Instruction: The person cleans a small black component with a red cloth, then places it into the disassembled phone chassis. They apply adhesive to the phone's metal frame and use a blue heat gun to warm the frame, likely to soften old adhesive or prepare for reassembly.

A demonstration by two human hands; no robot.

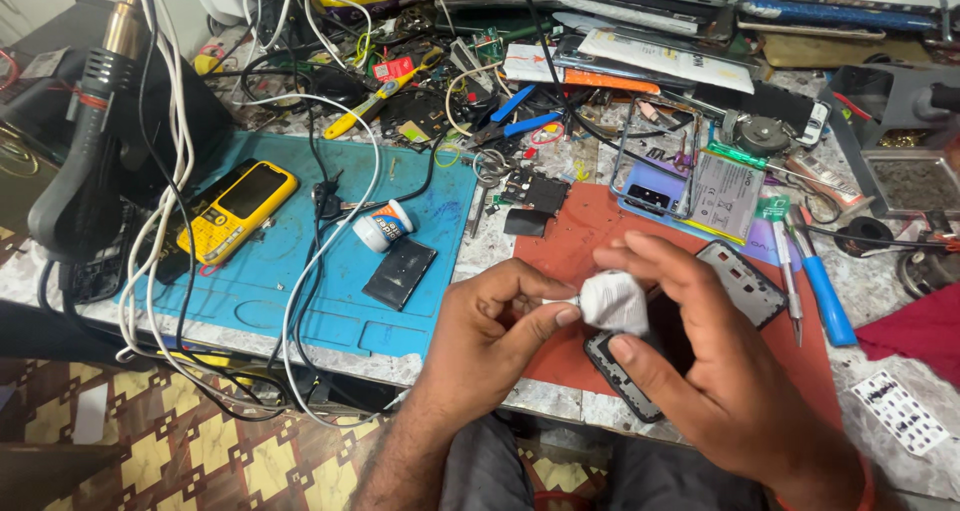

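The tabletop was cluttered with tools and wires. On the red mat, my left hand and right hand both pinched a white cloth against the black phone frame; wiping seemed underway, needing steady, light pressure next.

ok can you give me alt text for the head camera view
Two bare hands work over a black phone frame on a red mat: the left hand and right hand pinch a small white wad between them. To the left, a blue mat holds a yellow phone amid tangled cables and tools.
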